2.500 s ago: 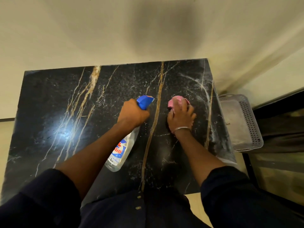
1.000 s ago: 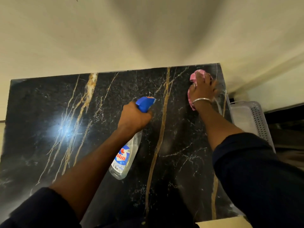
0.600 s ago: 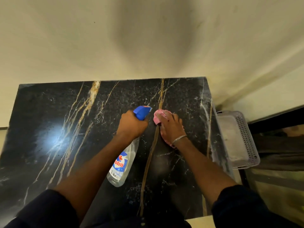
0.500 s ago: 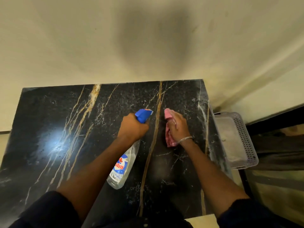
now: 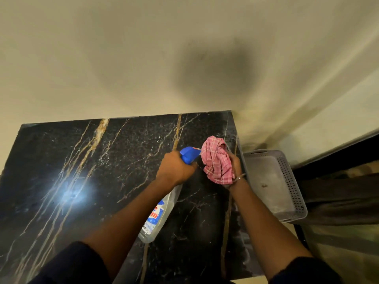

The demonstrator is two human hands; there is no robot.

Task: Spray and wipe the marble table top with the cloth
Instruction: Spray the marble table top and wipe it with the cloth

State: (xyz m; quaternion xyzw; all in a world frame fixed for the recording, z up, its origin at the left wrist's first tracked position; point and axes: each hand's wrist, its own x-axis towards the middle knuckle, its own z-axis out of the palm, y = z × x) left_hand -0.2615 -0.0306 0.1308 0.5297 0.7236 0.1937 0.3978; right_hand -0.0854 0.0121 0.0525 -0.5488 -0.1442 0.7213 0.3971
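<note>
The black marble table top (image 5: 106, 173) with gold and white veins fills the lower left of the head view. My left hand (image 5: 174, 168) grips a clear spray bottle (image 5: 158, 216) by its blue trigger head, nozzle pointing right. My right hand (image 5: 233, 167) holds a bunched pink checked cloth (image 5: 216, 162) lifted off the marble, palm turned toward the nozzle. Cloth and nozzle are almost touching, above the table's right part.
A grey perforated plastic basket (image 5: 291, 181) sits just past the table's right edge. A cream wall runs along the far edge. A bright light glare shows on the marble at the left. Dark furniture stands at the far right.
My right hand stopped wiping, lifted the cloth off the marble and bunched it up beside the blue nozzle. My left hand kept the bottle in about the same place.
</note>
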